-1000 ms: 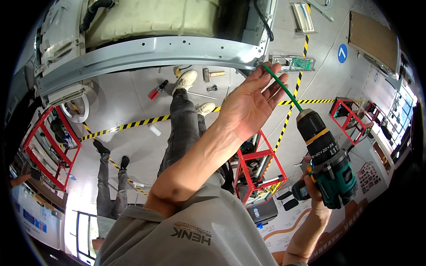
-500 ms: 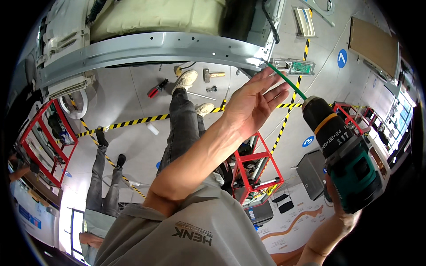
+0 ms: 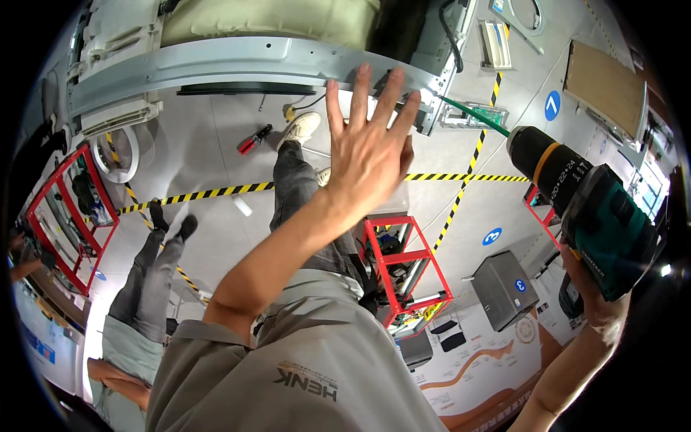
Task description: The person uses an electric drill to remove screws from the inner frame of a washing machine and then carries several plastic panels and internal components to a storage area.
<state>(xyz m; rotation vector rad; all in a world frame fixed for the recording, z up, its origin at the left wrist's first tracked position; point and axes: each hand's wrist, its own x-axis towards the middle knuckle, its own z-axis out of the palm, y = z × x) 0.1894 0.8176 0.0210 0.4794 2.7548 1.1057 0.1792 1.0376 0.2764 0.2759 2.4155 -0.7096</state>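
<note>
My right hand [image 3: 592,291] is wrapped round the grip of a teal and black cordless drill [image 3: 594,209] at the right. A long green screwdriver bit [image 3: 475,115] runs from its chuck to the right end of a grey metal crossbar [image 3: 216,63]. The tip seems to touch a bright spot there; whatever fastener it meets is too small to make out. My left hand [image 3: 367,147] lies with fingers spread over the front of the crossbar, left of the bit, holding nothing. Behind the bar is the appliance's pale inner tub [image 3: 266,19].
On the floor lie red-handled pliers [image 3: 253,140] and a green circuit board in a clear frame [image 3: 473,117]. A red-framed cart [image 3: 403,255] stands beside my legs, another [image 3: 72,219] at the left. Another person [image 3: 144,302] stands at the lower left. A grey box [image 3: 504,291] sits at the right.
My left hand has left the bit and moved left onto the crossbar, turning its back to view. The drill has shifted right and up, with its bit still at the bar's right end.
</note>
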